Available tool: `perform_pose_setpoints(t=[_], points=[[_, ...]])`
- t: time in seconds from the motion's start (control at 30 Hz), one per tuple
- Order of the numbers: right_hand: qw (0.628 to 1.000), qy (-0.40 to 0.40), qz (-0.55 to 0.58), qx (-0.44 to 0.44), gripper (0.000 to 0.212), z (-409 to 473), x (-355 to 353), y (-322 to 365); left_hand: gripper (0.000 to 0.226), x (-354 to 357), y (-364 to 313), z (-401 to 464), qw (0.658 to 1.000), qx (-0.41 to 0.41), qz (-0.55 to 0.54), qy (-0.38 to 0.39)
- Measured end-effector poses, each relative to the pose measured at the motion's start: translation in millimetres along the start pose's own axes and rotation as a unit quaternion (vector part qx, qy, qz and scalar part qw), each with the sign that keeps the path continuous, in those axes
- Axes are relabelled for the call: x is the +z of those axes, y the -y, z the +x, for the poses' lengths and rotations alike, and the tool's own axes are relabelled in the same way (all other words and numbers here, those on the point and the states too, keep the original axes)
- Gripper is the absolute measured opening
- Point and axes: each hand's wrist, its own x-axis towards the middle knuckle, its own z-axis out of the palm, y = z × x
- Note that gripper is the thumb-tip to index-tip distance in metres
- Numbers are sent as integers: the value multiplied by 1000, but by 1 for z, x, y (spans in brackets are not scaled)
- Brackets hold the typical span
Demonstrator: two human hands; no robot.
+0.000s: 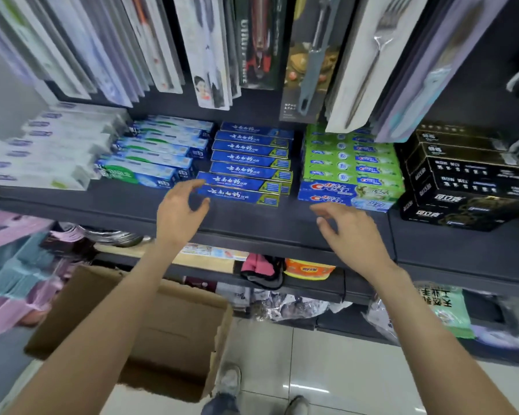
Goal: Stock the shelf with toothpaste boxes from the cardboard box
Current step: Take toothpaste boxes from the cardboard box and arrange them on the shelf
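Left grip (182, 205) and right grip (346, 227) are released, holding nothing. The dark-blue toothpaste boxes (250, 169) lie stacked on the shelf (252, 218) just beyond the left grip. The cardboard box (150, 330) sits below both grips.

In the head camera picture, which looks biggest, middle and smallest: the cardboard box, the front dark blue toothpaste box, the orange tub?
1. cardboard box, though it is nearest the camera
2. front dark blue toothpaste box
3. orange tub, partly hidden

Flat carded packs hang in overlapping rows above: a grey plastic peeler on a dark card (309, 70), a steel fork on a white card (369, 64), a red-handled tool in a black pack (259, 40). On the lower shelf lie a pink-and-black cloth (261, 269) and, just right of it, an orange-lidded tub (309, 269). Glossy pale floor tiles (327, 366) spread below; grey shoes (229, 380) stand on them.
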Motion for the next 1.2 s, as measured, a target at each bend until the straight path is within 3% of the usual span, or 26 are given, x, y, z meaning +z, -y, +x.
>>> perform_pose_setpoints(t=[0.13, 0.37, 0.5, 0.73, 0.93, 1.0, 1.07, 1.2], points=[[1000, 19, 4, 0, 33, 33, 41, 26, 64, 8, 26, 28, 995, -64, -31, 70], [998, 8, -19, 63, 61, 87, 101, 41, 84, 41, 44, 62, 989, 22, -19, 142], [992, -4, 5, 122, 70, 111, 118, 42, 98, 55, 49, 73, 982, 11, -33, 183], [989, -57, 18, 132, 74, 122, 134, 43, 107, 72, 49, 80, 981, 21, -107, 162], [992, -71, -10, 108, 68, 126, 135, 35, 121, 64, 46, 89, 977, 102, -19, 185], [986, -111, -82, 92, 67, 135, 134, 35, 115, 61, 36, 102, 973, 60, -45, 219], [983, -125, -110, 74, 63, 157, 130, 36, 98, 64, 28, 117, 977, 36, -26, 206], [985, -53, -141, 85, 60, 217, 121, 31, 88, 76, 19, 135, 984, 22, 73, 159]])
